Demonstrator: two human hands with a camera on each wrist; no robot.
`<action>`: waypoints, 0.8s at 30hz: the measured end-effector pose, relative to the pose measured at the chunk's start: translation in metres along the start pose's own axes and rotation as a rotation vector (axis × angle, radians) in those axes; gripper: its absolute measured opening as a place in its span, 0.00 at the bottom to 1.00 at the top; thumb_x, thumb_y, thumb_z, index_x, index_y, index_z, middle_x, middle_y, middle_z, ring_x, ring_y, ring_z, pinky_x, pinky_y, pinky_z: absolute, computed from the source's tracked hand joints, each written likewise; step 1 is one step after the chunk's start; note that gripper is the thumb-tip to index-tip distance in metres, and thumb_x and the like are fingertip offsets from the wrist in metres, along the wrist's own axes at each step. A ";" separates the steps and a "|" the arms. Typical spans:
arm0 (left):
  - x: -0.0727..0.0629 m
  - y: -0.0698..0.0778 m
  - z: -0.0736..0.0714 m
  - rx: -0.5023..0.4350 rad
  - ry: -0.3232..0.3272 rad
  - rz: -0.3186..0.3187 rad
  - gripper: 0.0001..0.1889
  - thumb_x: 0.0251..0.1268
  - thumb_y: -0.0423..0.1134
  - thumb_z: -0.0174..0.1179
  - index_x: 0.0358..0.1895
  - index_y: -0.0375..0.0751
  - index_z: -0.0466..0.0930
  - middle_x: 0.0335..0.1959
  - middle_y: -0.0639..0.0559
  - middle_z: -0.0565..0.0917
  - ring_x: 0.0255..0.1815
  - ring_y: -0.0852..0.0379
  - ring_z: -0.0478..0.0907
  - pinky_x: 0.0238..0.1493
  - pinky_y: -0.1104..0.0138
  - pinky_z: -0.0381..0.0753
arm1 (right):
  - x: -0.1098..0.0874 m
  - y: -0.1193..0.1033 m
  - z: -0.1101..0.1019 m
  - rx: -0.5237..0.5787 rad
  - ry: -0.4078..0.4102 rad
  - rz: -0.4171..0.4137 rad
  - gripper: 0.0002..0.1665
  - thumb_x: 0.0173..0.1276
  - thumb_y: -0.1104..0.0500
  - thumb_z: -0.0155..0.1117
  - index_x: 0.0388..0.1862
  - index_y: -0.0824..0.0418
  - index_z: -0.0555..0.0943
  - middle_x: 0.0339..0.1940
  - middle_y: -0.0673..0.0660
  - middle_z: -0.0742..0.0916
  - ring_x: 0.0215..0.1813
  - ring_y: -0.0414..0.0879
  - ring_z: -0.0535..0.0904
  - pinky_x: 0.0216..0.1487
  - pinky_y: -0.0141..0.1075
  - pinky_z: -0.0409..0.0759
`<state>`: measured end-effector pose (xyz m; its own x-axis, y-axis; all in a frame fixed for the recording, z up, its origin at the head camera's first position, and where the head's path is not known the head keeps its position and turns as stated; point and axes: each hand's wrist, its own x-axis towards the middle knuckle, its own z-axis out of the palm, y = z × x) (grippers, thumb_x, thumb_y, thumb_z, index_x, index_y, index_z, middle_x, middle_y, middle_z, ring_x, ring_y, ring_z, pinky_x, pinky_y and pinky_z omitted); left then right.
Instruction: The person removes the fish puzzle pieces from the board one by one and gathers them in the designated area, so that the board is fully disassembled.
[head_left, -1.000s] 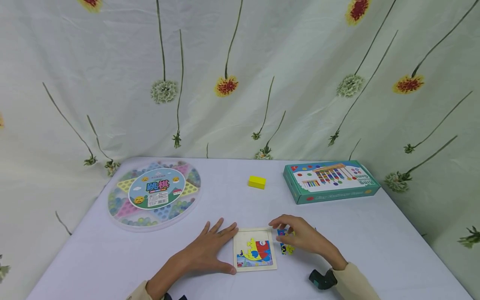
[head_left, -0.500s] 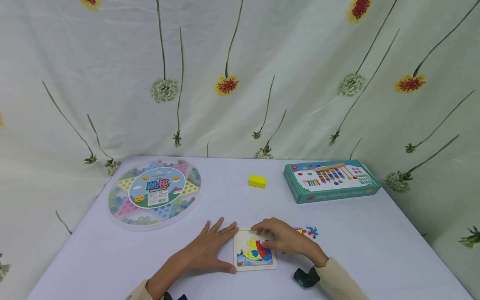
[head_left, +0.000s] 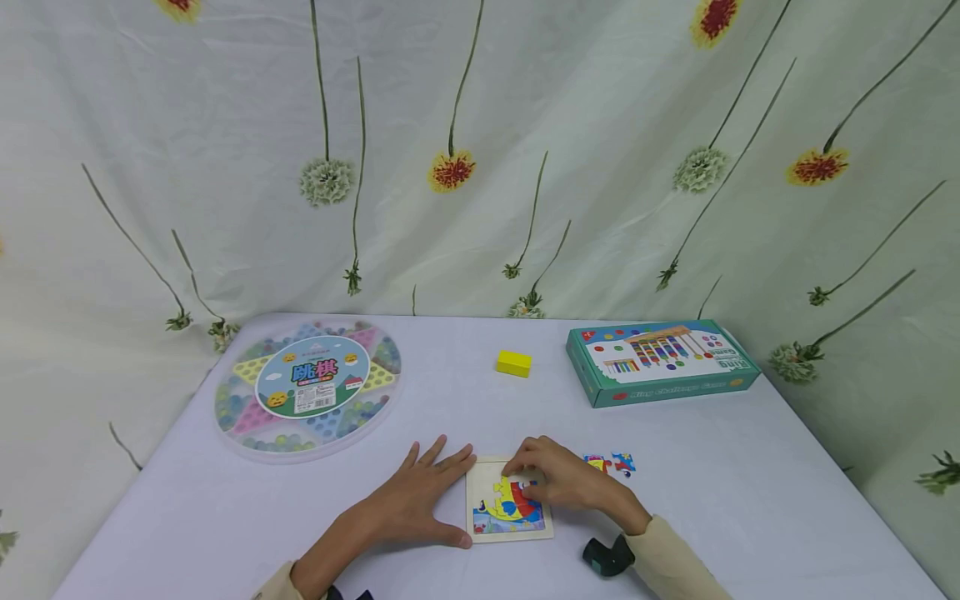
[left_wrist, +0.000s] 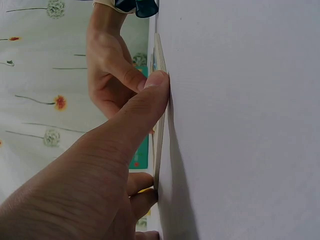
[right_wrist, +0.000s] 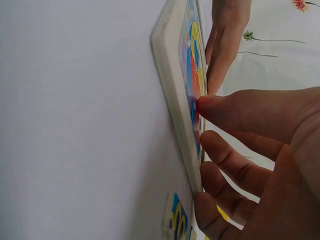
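Observation:
A small square wooden jigsaw tray [head_left: 510, 538] lies flat, partly filled with pieces [head_left: 506, 508] in yellow, red and blue. My left hand [head_left: 418, 496] is spread along its left side, with thumb and fingertips touching the frame; the left wrist view shows the thumb [left_wrist: 156, 82] at its edge. Over the tray's upper right, my right hand [head_left: 558, 475] has bent fingers. Its thumb [right_wrist: 212, 106] touches the red and blue area in the right wrist view. Whether thumb and index pinch a piece is hidden. Loose jigsaw pieces [right_wrist: 176, 217] lie beside the tray.
More loose pieces [head_left: 622, 463] lie right of the right hand. A yellow block [head_left: 513, 363] sits farther back. At the back right stands a green game box [head_left: 671, 362]; at the left lies a round Chinese checkers set [head_left: 311, 387]. A floral cloth [head_left: 480, 233] hangs behind.
My right hand has moved left from above the loose pieces onto the tray, uncovering pieces at the right. In the last half second it has barely shifted. The left hand has stayed put.

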<state>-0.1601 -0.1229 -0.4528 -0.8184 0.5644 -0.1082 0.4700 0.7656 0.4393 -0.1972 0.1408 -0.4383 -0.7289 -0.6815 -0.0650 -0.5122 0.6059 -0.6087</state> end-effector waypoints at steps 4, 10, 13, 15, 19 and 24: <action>0.000 0.000 0.000 0.000 0.001 0.000 0.56 0.42 0.74 0.62 0.75 0.49 0.57 0.76 0.56 0.56 0.78 0.41 0.40 0.72 0.38 0.36 | 0.000 0.000 0.000 0.002 0.001 -0.006 0.14 0.63 0.62 0.66 0.48 0.53 0.84 0.44 0.45 0.80 0.48 0.40 0.70 0.51 0.33 0.74; 0.000 0.001 0.000 -0.001 0.002 -0.004 0.56 0.42 0.74 0.63 0.74 0.49 0.57 0.76 0.56 0.56 0.78 0.41 0.40 0.72 0.38 0.36 | 0.000 0.000 0.001 0.003 0.003 -0.010 0.14 0.63 0.62 0.66 0.48 0.52 0.83 0.44 0.45 0.80 0.48 0.40 0.70 0.50 0.32 0.73; 0.000 0.001 0.000 0.000 0.004 -0.005 0.56 0.42 0.74 0.63 0.74 0.49 0.57 0.76 0.56 0.57 0.78 0.41 0.40 0.72 0.38 0.36 | 0.000 0.000 0.001 0.006 0.006 -0.011 0.14 0.63 0.62 0.66 0.48 0.52 0.83 0.43 0.45 0.80 0.48 0.40 0.70 0.50 0.32 0.73; 0.000 0.001 0.000 0.002 0.005 -0.005 0.56 0.42 0.74 0.63 0.74 0.49 0.57 0.76 0.55 0.57 0.78 0.41 0.40 0.72 0.38 0.36 | 0.000 0.000 0.001 0.006 0.006 -0.008 0.14 0.63 0.62 0.67 0.48 0.52 0.83 0.43 0.45 0.80 0.48 0.40 0.70 0.50 0.32 0.73; 0.000 0.000 0.001 0.003 0.008 -0.004 0.55 0.42 0.74 0.63 0.74 0.49 0.58 0.76 0.55 0.57 0.78 0.40 0.41 0.72 0.38 0.36 | 0.000 0.001 0.001 0.008 0.006 0.001 0.14 0.62 0.61 0.67 0.48 0.52 0.83 0.43 0.45 0.80 0.47 0.39 0.69 0.49 0.32 0.73; 0.000 0.000 0.001 -0.002 0.009 0.000 0.55 0.42 0.74 0.63 0.74 0.50 0.58 0.76 0.56 0.57 0.78 0.40 0.41 0.72 0.37 0.36 | 0.000 0.001 0.002 0.009 0.006 0.004 0.14 0.62 0.62 0.67 0.48 0.52 0.82 0.42 0.44 0.80 0.47 0.39 0.69 0.50 0.32 0.74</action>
<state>-0.1601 -0.1225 -0.4540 -0.8213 0.5615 -0.1003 0.4692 0.7651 0.4410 -0.1968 0.1409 -0.4404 -0.7337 -0.6765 -0.0633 -0.5048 0.6051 -0.6156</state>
